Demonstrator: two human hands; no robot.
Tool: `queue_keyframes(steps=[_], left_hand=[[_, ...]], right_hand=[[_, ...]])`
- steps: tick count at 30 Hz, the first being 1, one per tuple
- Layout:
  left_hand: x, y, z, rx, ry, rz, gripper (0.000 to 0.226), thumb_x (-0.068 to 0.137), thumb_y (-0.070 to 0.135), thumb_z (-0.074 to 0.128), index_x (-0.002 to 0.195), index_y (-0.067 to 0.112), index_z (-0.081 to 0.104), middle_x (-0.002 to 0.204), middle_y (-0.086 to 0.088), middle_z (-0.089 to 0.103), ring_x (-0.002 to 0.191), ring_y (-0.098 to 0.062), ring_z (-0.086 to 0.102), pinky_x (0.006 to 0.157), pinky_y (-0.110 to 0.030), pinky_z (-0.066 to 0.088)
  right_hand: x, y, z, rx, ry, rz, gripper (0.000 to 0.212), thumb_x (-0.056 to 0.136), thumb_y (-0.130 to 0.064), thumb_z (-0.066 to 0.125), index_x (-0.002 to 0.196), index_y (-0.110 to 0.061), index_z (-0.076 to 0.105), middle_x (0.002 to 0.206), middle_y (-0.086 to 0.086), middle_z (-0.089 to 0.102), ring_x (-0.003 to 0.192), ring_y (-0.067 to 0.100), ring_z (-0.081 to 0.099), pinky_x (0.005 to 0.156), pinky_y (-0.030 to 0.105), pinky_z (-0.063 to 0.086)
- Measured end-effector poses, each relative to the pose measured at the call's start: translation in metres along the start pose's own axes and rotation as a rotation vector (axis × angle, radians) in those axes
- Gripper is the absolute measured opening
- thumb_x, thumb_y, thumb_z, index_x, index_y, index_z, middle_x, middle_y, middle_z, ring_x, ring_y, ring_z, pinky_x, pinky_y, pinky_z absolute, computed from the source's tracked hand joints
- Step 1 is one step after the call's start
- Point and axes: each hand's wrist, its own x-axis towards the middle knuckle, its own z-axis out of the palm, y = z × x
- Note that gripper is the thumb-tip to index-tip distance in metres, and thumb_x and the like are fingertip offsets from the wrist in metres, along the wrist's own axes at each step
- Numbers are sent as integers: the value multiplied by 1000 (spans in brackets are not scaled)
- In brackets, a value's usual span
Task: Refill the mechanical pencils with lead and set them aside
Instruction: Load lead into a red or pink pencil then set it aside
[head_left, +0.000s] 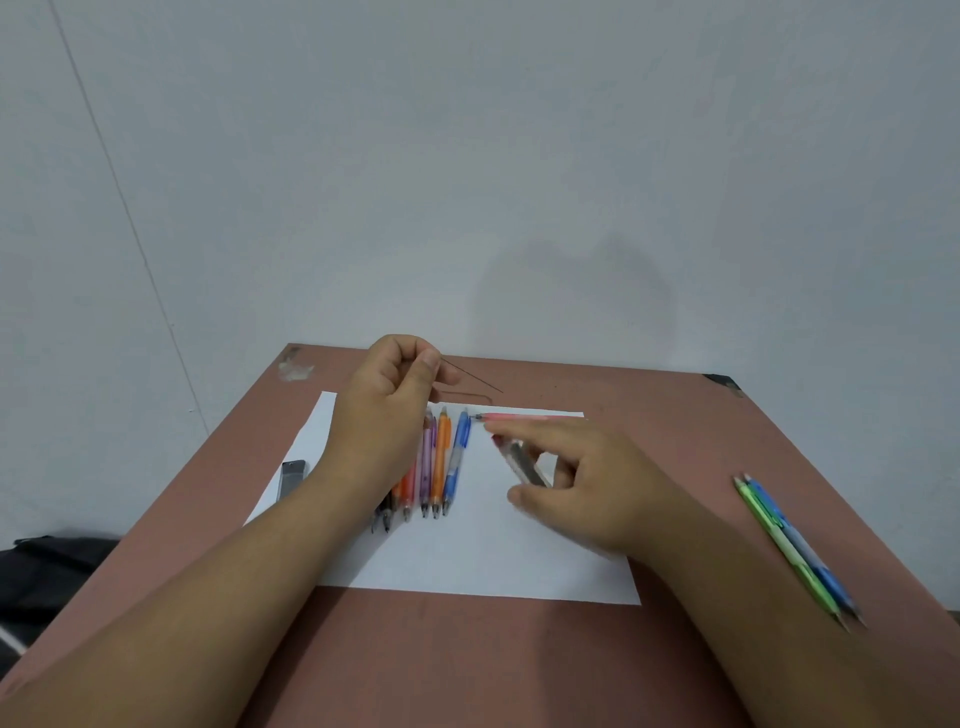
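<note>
Raised over the far left of the white paper sheet (483, 561), my left hand (387, 400) pinches a thin pencil lead (470, 375) that sticks out to the right. My right hand (587, 488) holds a grey lead case (524, 462) between thumb and fingers above the paper. Several mechanical pencils (441, 462), among them purple, orange and blue ones, lie side by side on the paper, partly hidden under my left wrist. A pink pencil (524, 417) lies crosswise along the paper's far edge. At the table's right, a green pencil (779, 540) and a blue pencil (802, 545) lie together.
The brown table (467, 660) stands against a pale wall. A second grey lead case (292, 477) lies at the paper's left edge. A dark bag (47, 577) sits beside the table at the lower left. Black tape marks the far right corner (724, 383).
</note>
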Motion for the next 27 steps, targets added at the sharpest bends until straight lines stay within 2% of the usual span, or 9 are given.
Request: queue_keyframes(steps=[2,6,8,11,14,17,20,24,27], left_hand=[[0,0,0,7,13,4,17,106,28,47,95,25,60,86,14,72,76,-3,62,69,-26,51],[-2,1,1,70,-7,13,17,106,27,48,94,27,59,82,16,70,71,5,58,63,-12,44],[-3,1,1,110,-39,39,17,105,27,48,93,29,59,82,17,69,71,2,58,61,-10,43],[-8,3,4,181,-109,102,18,105,26,48,91,32,57,83,21,68,70,-12,57,59,-15,44],[-15,5,8,217,-170,177,19,104,23,52,89,33,58,83,24,68,73,-10,57,63,-16,43],[-20,5,11,247,-218,267,18,102,23,55,89,34,59,82,22,68,62,-8,54,57,-18,40],[-21,5,12,261,-247,305,15,101,26,56,90,35,60,82,22,67,55,-5,51,54,-15,36],[-22,6,12,260,-239,354,16,100,27,58,89,38,60,85,22,68,61,-4,56,57,-12,38],[-22,8,13,194,-240,316,13,100,32,57,100,45,60,85,22,69,76,-6,63,62,-14,43]], right_hand=[[1,1,0,-103,-102,-50,57,91,-34,71,140,-55,50,110,-37,51,85,-23,48,70,4,33],[1,6,-2,-140,-154,-59,50,91,-49,67,138,-56,51,105,-31,58,85,-10,51,73,11,37],[1,8,0,-145,-53,-48,41,90,-58,65,130,-50,62,95,-27,63,80,-6,52,71,16,40],[4,16,6,-95,287,-114,22,91,-44,71,111,-35,76,77,-25,61,69,0,54,67,21,41],[6,18,11,-29,484,-167,16,87,-39,71,101,-32,76,75,-18,63,63,12,55,62,25,45],[8,16,15,21,530,-195,13,87,-36,72,96,-29,77,76,-15,64,63,14,56,62,26,47],[9,15,17,9,552,-241,7,88,-29,72,90,-25,78,74,-14,62,63,13,55,62,24,45],[9,13,15,23,568,-225,5,86,-24,73,82,-25,74,72,-17,61,63,14,56,61,24,45],[7,13,13,28,588,-199,11,86,-17,75,80,-26,72,72,-16,62,64,15,58,60,26,47]])
